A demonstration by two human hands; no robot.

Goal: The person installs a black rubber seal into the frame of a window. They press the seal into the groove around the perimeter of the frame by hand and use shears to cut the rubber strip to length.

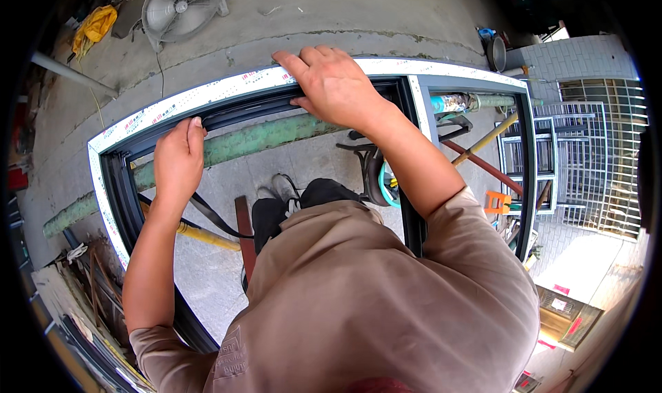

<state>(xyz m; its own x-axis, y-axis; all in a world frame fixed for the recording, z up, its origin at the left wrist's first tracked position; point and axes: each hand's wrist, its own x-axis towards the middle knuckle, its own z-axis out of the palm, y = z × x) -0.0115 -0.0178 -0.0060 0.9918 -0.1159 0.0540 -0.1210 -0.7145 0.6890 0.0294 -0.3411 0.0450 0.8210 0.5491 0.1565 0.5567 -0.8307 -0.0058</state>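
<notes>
Your right grip (336,87) clasps the frame (219,89); leftward, your left grip (178,160) touches it, closure unclear. Edge work, apparently; next calls for even pressure.

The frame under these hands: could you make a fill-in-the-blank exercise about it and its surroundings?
The frame has a mostly ____ upper face.
Of the left hand and right hand, the ____ is nearer the frame's divider.
Between both hands, a thick ____ pole shows through the frame.
A fan stands toward the picture's upper ____ corner.
Missing words: white; right; green; left.
</notes>
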